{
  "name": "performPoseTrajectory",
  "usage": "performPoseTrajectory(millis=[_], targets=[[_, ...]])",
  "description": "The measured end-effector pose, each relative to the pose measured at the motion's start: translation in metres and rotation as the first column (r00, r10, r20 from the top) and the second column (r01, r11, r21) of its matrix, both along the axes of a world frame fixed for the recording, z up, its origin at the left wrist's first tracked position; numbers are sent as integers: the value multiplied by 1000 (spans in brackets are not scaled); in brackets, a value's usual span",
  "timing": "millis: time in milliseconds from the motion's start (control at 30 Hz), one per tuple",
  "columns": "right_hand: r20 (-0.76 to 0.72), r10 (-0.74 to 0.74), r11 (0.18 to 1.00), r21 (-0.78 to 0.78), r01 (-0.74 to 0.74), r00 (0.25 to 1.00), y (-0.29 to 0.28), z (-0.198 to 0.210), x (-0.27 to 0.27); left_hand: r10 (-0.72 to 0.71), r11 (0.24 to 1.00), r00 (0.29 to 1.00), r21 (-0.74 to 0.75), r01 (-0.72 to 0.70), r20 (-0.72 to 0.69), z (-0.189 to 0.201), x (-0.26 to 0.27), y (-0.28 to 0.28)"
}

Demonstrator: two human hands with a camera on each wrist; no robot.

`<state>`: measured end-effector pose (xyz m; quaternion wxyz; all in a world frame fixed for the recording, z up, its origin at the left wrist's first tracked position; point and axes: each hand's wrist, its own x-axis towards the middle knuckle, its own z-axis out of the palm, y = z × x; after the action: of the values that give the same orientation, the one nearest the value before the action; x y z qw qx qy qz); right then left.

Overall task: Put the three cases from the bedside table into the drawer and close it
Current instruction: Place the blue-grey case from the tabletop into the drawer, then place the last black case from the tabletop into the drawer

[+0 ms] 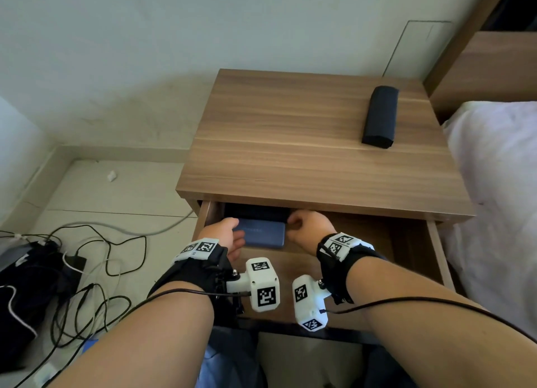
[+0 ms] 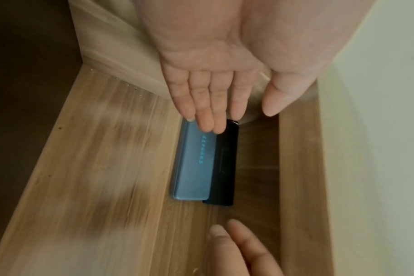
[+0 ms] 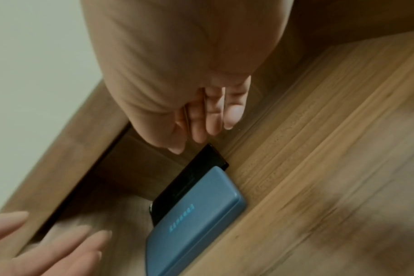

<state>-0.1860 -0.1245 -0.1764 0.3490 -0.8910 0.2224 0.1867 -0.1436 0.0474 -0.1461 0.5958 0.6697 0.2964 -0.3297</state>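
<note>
The bedside table's drawer (image 1: pixel 366 242) stands pulled out. A blue case (image 1: pixel 263 234) lies flat at its back left, with a black case (image 1: pixel 257 213) right behind it, half under the tabletop. My left hand (image 1: pixel 231 236) is at the blue case's left end, fingers (image 2: pixel 208 115) straight and holding nothing. At the cases' right end my right hand (image 1: pixel 305 225) has relaxed fingers (image 3: pixel 210 121) just off the black case (image 3: pixel 196 173), gripping nothing. A third, black case (image 1: pixel 380 116) lies on the tabletop at the back right.
The bedside table (image 1: pixel 290 143) stands against the wall, with a bed and white bedding (image 1: pixel 499 199) at its right. Tangled cables (image 1: pixel 96 265) and a dark bag (image 1: pixel 29 294) lie on the floor to the left. The drawer's right half holds nothing.
</note>
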Motion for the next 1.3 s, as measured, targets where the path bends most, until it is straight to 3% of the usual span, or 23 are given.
performPoseTrajectory(millis=[433, 667, 866, 1066, 1300], targets=[[180, -81, 993, 102, 63, 980, -12, 60, -28, -88, 996, 984, 21, 86, 158, 60, -22, -26], [340, -216, 976, 111, 189, 915, -42, 86, -13, -142, 989, 962, 5, 145, 231, 83, -3, -59], [427, -336, 928, -2, 372, 840, -81, 92, 14, -165, 986, 952, 49, 158, 258, 79, 22, -81], [402, -324, 840, -295, 456, 856, -121, 96, 44, -196, 980, 942, 84, 179, 272, 65, 45, -96], [327, -567, 723, -242, 647, 756, -142, 86, 73, -285, 953, 923, 180, 243, 258, 48, 61, -103]])
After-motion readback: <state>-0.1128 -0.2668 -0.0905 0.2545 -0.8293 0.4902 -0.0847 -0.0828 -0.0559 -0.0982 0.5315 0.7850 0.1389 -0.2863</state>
